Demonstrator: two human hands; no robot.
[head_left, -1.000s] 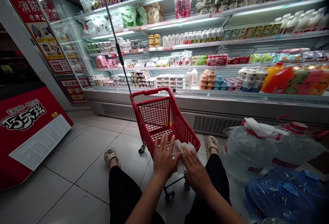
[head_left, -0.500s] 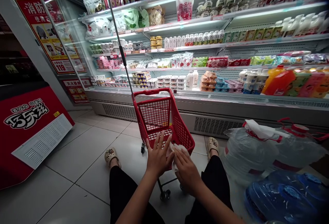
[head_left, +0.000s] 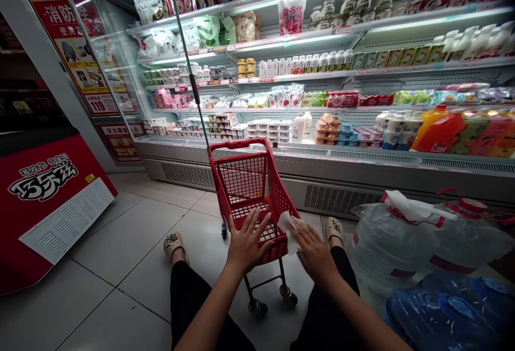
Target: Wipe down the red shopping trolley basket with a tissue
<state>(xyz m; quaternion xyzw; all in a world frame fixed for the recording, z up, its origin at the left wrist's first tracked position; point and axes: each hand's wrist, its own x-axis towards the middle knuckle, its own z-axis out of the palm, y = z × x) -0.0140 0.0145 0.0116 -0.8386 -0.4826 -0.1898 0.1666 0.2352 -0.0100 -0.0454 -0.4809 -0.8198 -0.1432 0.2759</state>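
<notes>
A small red shopping cart [head_left: 281,195] with lattice walls stands on the floor between my legs. My left hand [head_left: 248,242] has its fingers spread over the cart's near edge, with nothing in its grasp. At the cart's near right corner, my right hand [head_left: 314,249] presses a crumpled white tissue [head_left: 286,223] against the outer wall. Part of the tissue hangs below the fingers, and the palm side of this hand is hidden. A thin dark pole rises from the cart's far left corner.
A refrigerated shelf unit [head_left: 241,166] with dairy and drinks spans the back. Large clear water bottles [head_left: 394,238] and blue water jugs [head_left: 450,308] stand close on my right. A red freezer [head_left: 56,200] is at the left. My feet in beige clogs flank the cart.
My right hand has moved right with the tissue, away from my left hand, to the cart's corner. My left hand stays almost in place, fingers still spread.
</notes>
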